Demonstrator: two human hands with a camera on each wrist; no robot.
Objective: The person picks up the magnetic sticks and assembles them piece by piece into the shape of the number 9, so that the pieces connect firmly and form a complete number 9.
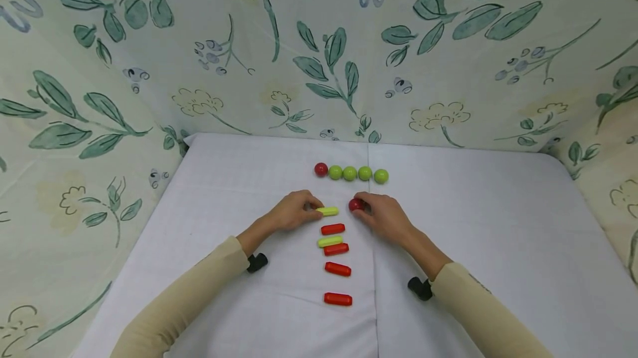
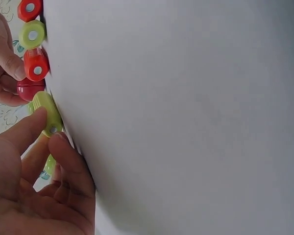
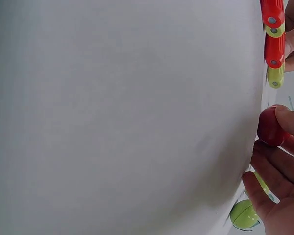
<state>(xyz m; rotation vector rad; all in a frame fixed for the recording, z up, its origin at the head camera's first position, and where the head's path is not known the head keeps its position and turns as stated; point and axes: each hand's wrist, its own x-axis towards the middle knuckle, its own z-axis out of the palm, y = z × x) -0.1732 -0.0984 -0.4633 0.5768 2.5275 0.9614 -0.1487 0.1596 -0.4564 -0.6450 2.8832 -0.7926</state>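
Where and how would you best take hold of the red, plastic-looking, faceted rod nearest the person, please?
Probably grip the red rod at its middle, from above, pinching across its two long sides: it is slim, lies crosswise, and has bare white cloth on every side.

No text, brand or number can be read. On the right sleeve (image 1: 483, 313), behind the right hand (image 1: 386, 216), a dark mark (image 1: 480, 284) is seen, too small to be deciphered.
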